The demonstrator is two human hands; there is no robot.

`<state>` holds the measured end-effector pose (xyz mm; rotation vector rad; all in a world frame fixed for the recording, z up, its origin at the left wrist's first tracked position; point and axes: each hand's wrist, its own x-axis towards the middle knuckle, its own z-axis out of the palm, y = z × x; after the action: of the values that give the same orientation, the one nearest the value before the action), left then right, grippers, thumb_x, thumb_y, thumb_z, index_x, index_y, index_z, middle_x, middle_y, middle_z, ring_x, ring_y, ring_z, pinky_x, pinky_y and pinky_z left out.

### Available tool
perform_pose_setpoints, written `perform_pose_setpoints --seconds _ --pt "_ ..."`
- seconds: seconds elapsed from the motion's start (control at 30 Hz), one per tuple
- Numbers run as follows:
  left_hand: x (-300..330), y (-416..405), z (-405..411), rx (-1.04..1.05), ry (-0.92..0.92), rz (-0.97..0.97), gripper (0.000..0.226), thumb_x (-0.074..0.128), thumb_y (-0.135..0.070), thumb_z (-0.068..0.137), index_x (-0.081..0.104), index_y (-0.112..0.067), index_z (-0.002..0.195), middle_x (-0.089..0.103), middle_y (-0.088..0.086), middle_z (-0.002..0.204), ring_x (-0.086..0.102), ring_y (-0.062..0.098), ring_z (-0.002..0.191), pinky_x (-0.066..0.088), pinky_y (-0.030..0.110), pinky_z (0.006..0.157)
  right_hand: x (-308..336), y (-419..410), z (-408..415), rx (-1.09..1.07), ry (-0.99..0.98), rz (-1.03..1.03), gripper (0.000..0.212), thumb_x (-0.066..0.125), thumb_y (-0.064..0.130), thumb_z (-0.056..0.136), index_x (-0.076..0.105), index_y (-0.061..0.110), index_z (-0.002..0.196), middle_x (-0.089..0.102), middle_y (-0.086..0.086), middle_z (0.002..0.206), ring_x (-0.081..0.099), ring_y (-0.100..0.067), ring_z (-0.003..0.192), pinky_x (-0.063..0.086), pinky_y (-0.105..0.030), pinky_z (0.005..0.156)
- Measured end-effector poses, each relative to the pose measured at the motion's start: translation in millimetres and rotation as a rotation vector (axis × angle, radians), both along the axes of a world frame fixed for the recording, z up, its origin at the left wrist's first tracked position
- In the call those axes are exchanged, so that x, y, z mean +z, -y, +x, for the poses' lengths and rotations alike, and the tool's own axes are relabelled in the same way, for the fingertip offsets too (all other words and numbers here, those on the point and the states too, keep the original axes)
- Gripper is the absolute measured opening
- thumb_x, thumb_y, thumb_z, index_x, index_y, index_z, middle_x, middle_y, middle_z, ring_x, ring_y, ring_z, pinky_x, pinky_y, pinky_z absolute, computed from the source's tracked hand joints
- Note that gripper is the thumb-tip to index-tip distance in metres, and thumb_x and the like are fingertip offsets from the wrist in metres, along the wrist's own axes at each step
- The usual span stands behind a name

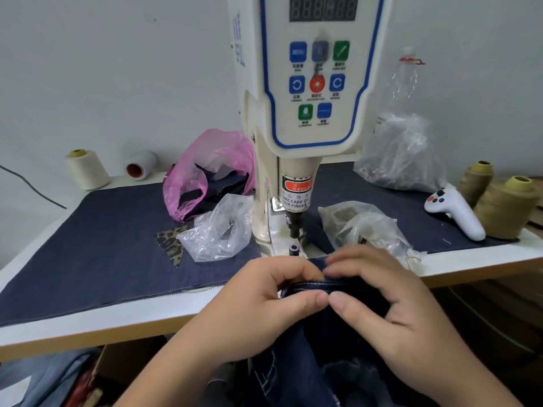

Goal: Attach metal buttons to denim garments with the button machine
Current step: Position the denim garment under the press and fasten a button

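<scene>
At the near edge of the counter (123,320), the left hand (266,301) and the right hand (390,301) are both pinching the stitched edge of a dark denim garment (308,362), thumbs almost touching. The garment is hanging down toward the near side, just in front of the button machine (311,113). A small dark cylinder, possibly the lower die (293,249), is sitting under the machine's head. Clear plastic bags (219,230) are lying left and right of it.

A white worktop (35,333) carries a denim mat (88,245). The machine (296,142) stands mid-mat, plastic bags (217,233) beside it, thread cones (86,168) left and right.
</scene>
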<state>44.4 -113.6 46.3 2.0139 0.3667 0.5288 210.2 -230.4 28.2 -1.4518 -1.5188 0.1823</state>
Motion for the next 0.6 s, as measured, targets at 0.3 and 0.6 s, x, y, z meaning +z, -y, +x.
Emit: perform_pose_setpoints --seconds 0.3,0.6 --pt "-11 -17 0 -0.032 -0.001 -0.188 0.024 0.071 -0.045 0.076 0.057 -0.028 0.068 0.049 -0.008 0.068 0.044 0.008 0.064 0.035 0.017 0.061 -15 -20 15 0.203 -0.275 -0.201 0.013 0.064 0.030 0.084 0.063 0.028 0.071 0.063 -0.002 0.091 0.059 -0.018 0.086 0.046 -0.031 0.081" --pt "-30 -45 5 0.057 0.051 -0.491 0.022 0.069 -0.039 0.074 0.060 -0.022 0.062 0.051 0.000 0.066 0.044 0.013 0.066 0.035 0.027 0.066 -17 -55 28 0.139 -0.554 -0.278 0.020 0.062 0.035 0.083 0.066 0.018 0.073 0.057 0.001 0.071 0.052 -0.012 0.071 0.042 -0.030 0.069"
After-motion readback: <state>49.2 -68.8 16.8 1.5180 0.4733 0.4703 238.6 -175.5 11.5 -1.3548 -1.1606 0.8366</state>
